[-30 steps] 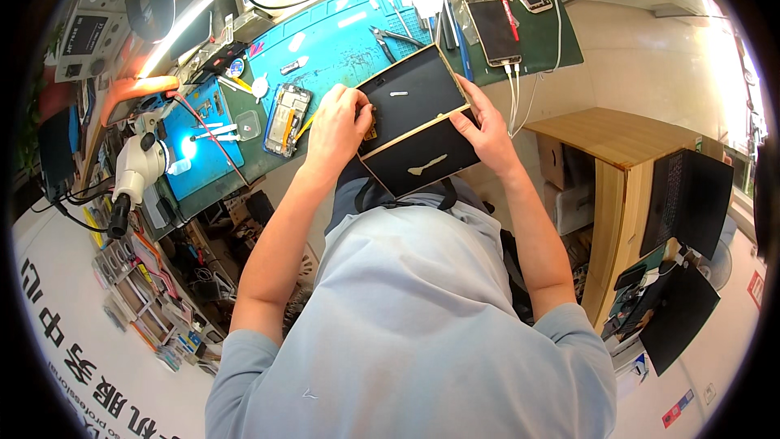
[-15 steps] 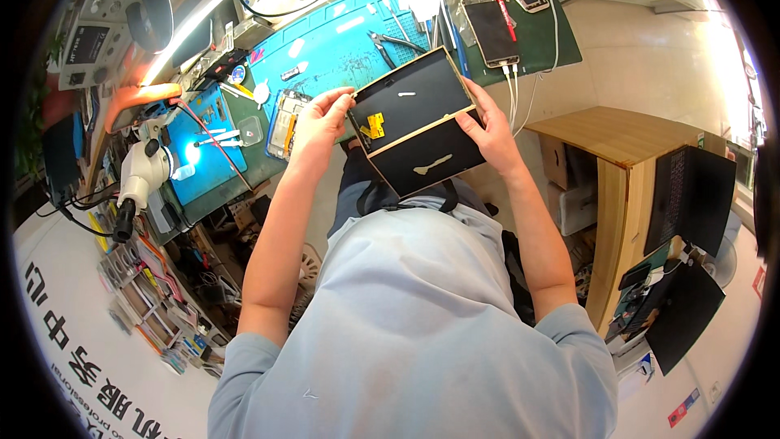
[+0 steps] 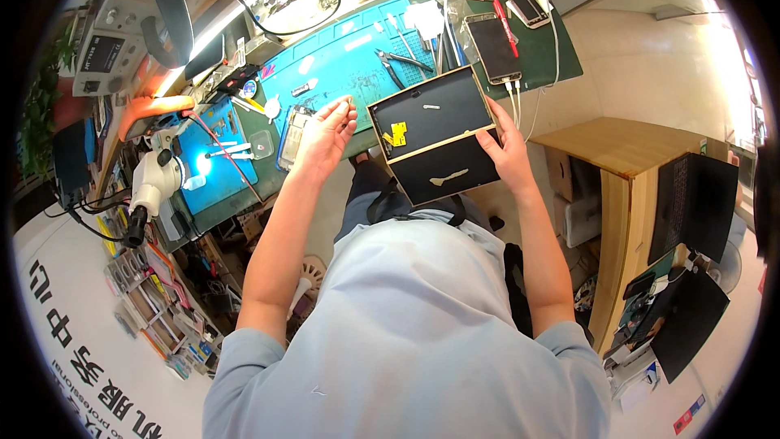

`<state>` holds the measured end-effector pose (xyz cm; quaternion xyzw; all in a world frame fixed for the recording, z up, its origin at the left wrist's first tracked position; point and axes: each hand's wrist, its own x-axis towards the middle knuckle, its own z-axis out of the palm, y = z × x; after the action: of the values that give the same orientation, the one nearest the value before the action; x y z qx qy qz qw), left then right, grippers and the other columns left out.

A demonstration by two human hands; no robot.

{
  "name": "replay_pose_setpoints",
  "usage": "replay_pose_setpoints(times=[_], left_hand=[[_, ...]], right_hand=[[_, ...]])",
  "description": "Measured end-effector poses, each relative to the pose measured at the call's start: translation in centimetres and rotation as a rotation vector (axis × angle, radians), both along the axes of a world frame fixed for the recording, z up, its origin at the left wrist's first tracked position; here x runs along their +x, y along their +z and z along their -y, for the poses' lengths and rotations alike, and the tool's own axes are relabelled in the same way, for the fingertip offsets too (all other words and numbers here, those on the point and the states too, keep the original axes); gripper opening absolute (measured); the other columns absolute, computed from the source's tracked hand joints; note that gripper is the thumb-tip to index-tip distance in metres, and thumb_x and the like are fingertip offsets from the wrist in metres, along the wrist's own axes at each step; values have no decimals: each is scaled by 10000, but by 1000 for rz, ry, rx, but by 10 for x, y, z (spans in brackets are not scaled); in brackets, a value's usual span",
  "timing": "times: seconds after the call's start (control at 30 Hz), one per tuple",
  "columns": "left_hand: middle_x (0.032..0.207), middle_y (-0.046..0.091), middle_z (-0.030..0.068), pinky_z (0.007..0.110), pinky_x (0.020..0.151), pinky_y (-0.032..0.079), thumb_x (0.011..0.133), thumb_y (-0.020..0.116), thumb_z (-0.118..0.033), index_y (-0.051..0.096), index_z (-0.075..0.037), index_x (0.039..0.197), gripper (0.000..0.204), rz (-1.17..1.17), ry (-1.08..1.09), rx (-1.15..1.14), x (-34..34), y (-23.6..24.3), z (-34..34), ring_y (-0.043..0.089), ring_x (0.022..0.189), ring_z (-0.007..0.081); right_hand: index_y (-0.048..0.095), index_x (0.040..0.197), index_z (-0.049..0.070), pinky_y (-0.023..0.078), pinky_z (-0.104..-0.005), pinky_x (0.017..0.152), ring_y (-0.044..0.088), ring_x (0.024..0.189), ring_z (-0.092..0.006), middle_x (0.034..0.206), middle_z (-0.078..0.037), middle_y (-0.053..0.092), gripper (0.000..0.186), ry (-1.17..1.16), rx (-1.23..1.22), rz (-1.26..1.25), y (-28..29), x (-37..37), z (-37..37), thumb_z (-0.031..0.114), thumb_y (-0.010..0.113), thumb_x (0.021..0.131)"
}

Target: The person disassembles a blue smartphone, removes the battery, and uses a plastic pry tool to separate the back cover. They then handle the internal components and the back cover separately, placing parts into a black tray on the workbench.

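My right hand (image 3: 505, 153) grips the right edge of a shallow black box (image 3: 443, 150) with pale edges and a bar across its middle. A yellow piece (image 3: 398, 133) lies at the left of the box's far half, near a small whitish strip (image 3: 431, 106). On the near half is a pale irregular mark or piece (image 3: 448, 177). Left of the box, and apart from it, my left hand (image 3: 327, 134) is raised with thumb and fingertips pinched together. Whatever sits in that pinch is too small to make out. An opened phone (image 3: 292, 134) lies on the bench beside it.
A blue work mat (image 3: 341, 57) covers the bench, with black-handled pliers (image 3: 391, 69) on it. Phones (image 3: 493, 47) and a red pen (image 3: 505, 28) lie at the far right, with white cables hanging down. A microscope (image 3: 154, 183) stands left; a wooden cabinet (image 3: 601, 146) is at right.
My left hand has let go of the box's left edge and moved a little away from it. The right hand still holds the box, now slightly farther right in view.
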<state>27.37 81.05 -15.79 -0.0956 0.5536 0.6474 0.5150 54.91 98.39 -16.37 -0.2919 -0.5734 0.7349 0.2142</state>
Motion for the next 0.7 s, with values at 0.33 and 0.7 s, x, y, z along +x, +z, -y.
replay_pose_setpoints(times=[0.33,0.7], left_hand=[[990,622,51,234,794,554,932,635,-94,573,10,1197,291,147,-3,103,10,9,-13,608,879,121],[1110,627,116,271,892,554,927,629,-62,556,24,1206,301,5,-62,65,15,20,-21,627,1023,171]], right_hand=[[321,1449,-52,348,-302,1068,455,1282,-186,1406,-144,467,590,-55,40,7,6,2,1,97,594,948],[330,1444,-54,360,-296,1052,474,1255,-180,1396,-140,477,600,-106,-8,-10,-2,9,2,128,610,945]])
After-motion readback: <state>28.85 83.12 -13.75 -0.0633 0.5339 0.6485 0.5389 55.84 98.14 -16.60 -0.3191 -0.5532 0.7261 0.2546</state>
